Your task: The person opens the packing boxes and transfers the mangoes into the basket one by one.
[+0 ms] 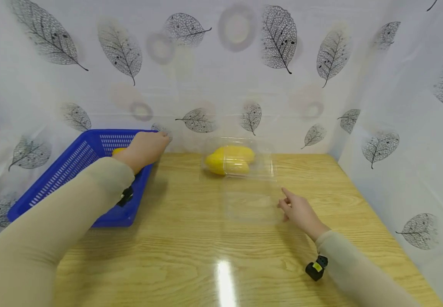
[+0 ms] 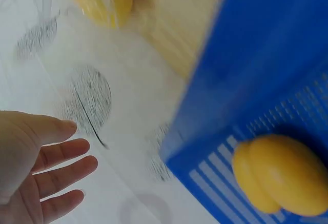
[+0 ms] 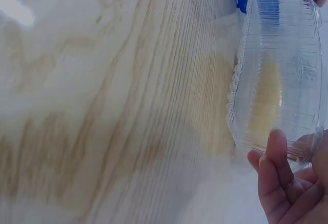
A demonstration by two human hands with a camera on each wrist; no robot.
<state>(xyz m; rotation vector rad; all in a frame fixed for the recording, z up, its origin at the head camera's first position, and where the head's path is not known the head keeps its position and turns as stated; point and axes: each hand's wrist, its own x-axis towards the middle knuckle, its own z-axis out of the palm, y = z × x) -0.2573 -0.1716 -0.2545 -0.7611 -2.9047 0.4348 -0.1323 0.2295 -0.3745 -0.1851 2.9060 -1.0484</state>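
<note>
My left hand [image 1: 145, 149] is over the far right rim of a blue plastic basket [image 1: 135, 200]. In the left wrist view the left hand [image 2: 51, 167] has its fingers spread, with nothing in them. Two yellow fruits [image 2: 287, 175] lie inside the basket. On the table a clear plastic clamshell container [image 1: 252, 204] lies opened out, and yellow fruits [image 1: 231, 160] show through its back half. At the right side of its front half, my right hand [image 1: 300, 213] holds the edge; the right wrist view shows the fingertips [image 3: 277, 142] against the plastic.
The wooden table [image 1: 183, 247] reaches back to a white curtain [image 1: 221, 85] printed with dark leaves, which also runs along both sides. The blue basket stands at the left, its near end by my left forearm [image 1: 60, 204].
</note>
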